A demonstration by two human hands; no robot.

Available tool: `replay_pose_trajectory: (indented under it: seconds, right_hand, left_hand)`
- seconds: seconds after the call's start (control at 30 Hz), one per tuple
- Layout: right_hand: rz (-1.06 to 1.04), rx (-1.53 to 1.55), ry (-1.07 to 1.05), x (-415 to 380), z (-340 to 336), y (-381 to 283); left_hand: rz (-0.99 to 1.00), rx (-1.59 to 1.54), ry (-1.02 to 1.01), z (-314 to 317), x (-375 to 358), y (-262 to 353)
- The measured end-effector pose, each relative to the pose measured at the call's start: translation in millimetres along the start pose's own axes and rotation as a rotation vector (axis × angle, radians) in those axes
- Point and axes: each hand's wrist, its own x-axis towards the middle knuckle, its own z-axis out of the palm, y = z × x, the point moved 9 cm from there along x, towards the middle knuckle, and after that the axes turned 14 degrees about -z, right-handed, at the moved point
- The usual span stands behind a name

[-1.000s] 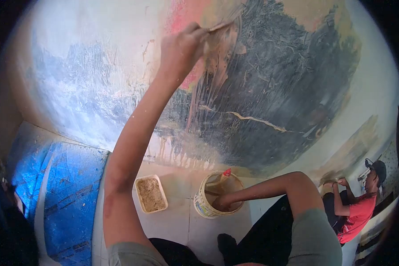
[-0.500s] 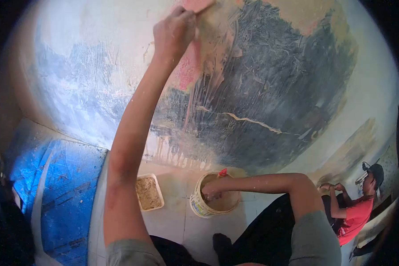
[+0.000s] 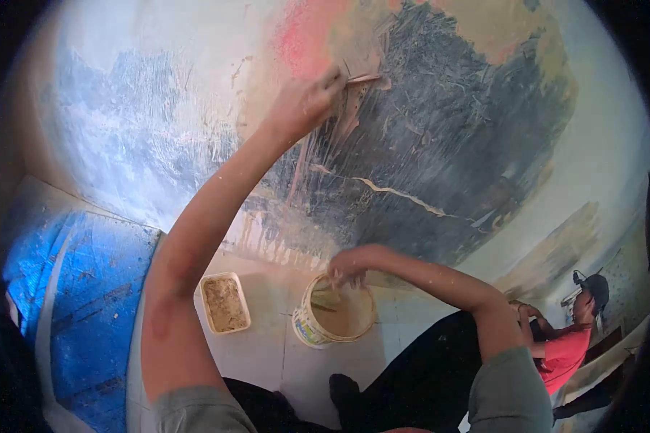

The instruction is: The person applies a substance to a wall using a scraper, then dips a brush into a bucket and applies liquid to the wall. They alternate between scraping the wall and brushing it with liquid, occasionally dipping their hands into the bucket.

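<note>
My left hand (image 3: pixel 305 107) is closed on a scraper (image 3: pixel 365 78), whose thin edge meets the wall (image 3: pixel 440 137) where dark grey paint borders a tan and pink patch. Above the rim of a white bucket (image 3: pixel 310 328), my right hand (image 3: pixel 348 263) hangs with its fingers curled downward. Whatever those fingers hold, if anything, is hard to make out. Cloudy tan water (image 3: pixel 343 321) fills part of the bucket, and a greenish strip shows in it below the hand.
A shallow tray (image 3: pixel 225 303) of brown scrapings lies on the tiled floor left of the bucket. Blue sheeting (image 3: pixel 94 310) covers a surface at the far left. At the right sits another person (image 3: pixel 565 353) in a red shirt and cap. A jagged crack (image 3: pixel 397 193) crosses the wall.
My left hand has come down and right along the wall with the scraper. My right hand has risen out of the bucket to above its rim. The view has shifted slightly.
</note>
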Motion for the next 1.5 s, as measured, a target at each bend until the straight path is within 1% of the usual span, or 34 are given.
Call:
replay_pose_trajectory:
  seconds: [0.03,0.07,0.1,0.13,0.17,0.2,0.23,0.3,0.33,0.4,0.43,0.5,0.53,0.6,0.63,0.7,0.73,0.8,0.83,0.9,1.0,1.03,1.1,1.13,1.2,1.27,1.3,1.4,1.43,1.5]
  right_hand:
    - [-0.037,-0.055,0.089,-7.1,-20.9,-9.9]
    - [-0.187,-0.185,0.302,-15.5,-51.7,-23.4]
    - [-0.34,-0.311,0.52,-29.9,-79.9,-38.1]
    - [-0.441,-0.392,0.702,-45.6,-103.8,-54.4]
    - [-0.536,-0.472,0.884,-64.9,-121.3,-69.4]
    - [-0.539,-0.303,1.087,-91.5,-135.4,-82.0]
    - [-0.535,-0.127,1.282,-116.8,-144.9,-89.9]
    - [-0.718,-0.06,1.659,-156.0,-156.9,-94.5]
    - [-0.715,-0.057,1.665,-164.6,-158.7,-103.5]
    - [-0.855,0.184,1.844,-199.3,-159.2,-107.3]
    - [-0.845,0.188,1.849,-204.7,-161.3,-108.3]
    - [-0.978,0.219,1.903,-218.9,-163.1,-108.3]
    - [-0.966,0.223,1.906,-220.8,-165.2,-102.9]
    - [-0.937,0.164,1.805,-217.9,-168.2,-100.4]
    - [-0.926,0.168,1.81,-218.6,-166.8,-97.8]
    - [-1.027,0.252,1.748,-215.8,-165.7,-99.6]
    - [-1.026,0.253,1.745,-215.4,-165.4,-98.9]
    - [-1.007,0.24,1.801,-220.1,-166.6,-98.3]
    - [-1.012,0.232,1.797,-221.9,-167.3,-101.7]
    - [-1.089,0.4,1.774,-222.1,-166.4,-102.2]
    - [-1.065,0.475,1.707,-215.9,-165.9,-99.5]
    - [-1.077,0.47,1.699,-215.2,-166.0,-98.7]
    - [-0.998,0.439,1.698,-212.7,-170.1,-90.9]
    - [-0.996,0.435,1.698,-213.6,-170.9,-87.5]
    - [-1.009,0.515,1.684,-210.6,-171.3,-80.0]
    - [-1.037,0.535,1.708,-210.9,-171.3,-77.4]
    - [-1.064,0.55,1.736,-212.6,-171.0,-75.5]
    - [-1.054,0.595,1.728,-212.7,-174.8,-73.0]
    - [-1.044,0.631,1.769,-213.5,-174.9,-70.2]
    - [-1.042,0.614,1.766,-217.0,-174.5,-76.2]
  left_hand:
    - [-0.098,-0.116,-0.072,-0.4,6.2,-6.1]
    - [-0.19,-0.228,-0.149,0.4,12.1,-11.9]
    - [-0.302,-0.387,-0.095,-5.2,19.5,-21.0]
    - [-0.293,-0.381,-0.1,-8.8,24.2,-18.0]
    - [-0.518,-0.661,-0.221,1.5,23.5,-31.2]
    - [-0.748,-0.941,-0.34,14.1,17.4,-38.0]
    - [-0.748,-0.943,-0.341,7.6,17.9,-32.3]
    - [-0.901,-1.258,-0.526,14.3,8.6,-17.5]
    - [-0.898,-1.26,-0.532,14.4,9.5,-17.0]
    - [-0.88,-1.256,-0.68,21.4,5.8,-8.5]
    - [-0.88,-1.263,-0.688,21.9,4.7,-6.5]
    - [-0.899,-1.179,-0.793,29.4,-4.4,-0.8]
    - [-0.901,-1.186,-0.801,32.8,-7.7,1.1]
    - [-0.797,-1.3,-0.811,36.8,-9.7,12.2]
    - [-0.798,-1.308,-0.819,41.5,-12.5,13.4]
    - [-0.696,-1.3,-0.816,42.6,-12.4,18.8]
    - [-0.699,-1.3,-0.816,42.8,-14.8,18.4]
    - [-0.741,-1.286,-0.902,46.3,-23.2,19.8]
    - [-0.74,-1.285,-0.893,44.8,-23.8,20.1]
    - [-0.769,-1.213,-0.982,49.3,-34.0,23.4]
    - [-0.798,-1.198,-0.98,54.0,-39.9,19.5]
    - [-0.75,-1.159,-0.962,54.4,-39.1,19.5]
    - [-0.733,-1.163,-0.951,57.8,-40.2,15.8]
    - [-0.724,-1.181,-0.958,61.5,-43.5,17.9]
    - [-0.733,-1.195,-0.948,68.4,-44.1,19.3]
    - [-0.684,-1.253,-0.833,63.2,-36.1,21.0]
    - [-0.689,-1.255,-0.838,60.7,-33.4,23.8]
    - [-0.722,-1.195,-0.861,57.5,-31.3,31.7]
    - [-0.719,-1.185,-0.888,61.1,-32.9,33.9]
    - [-0.7,-1.185,-0.919,62.9,-34.1,38.4]
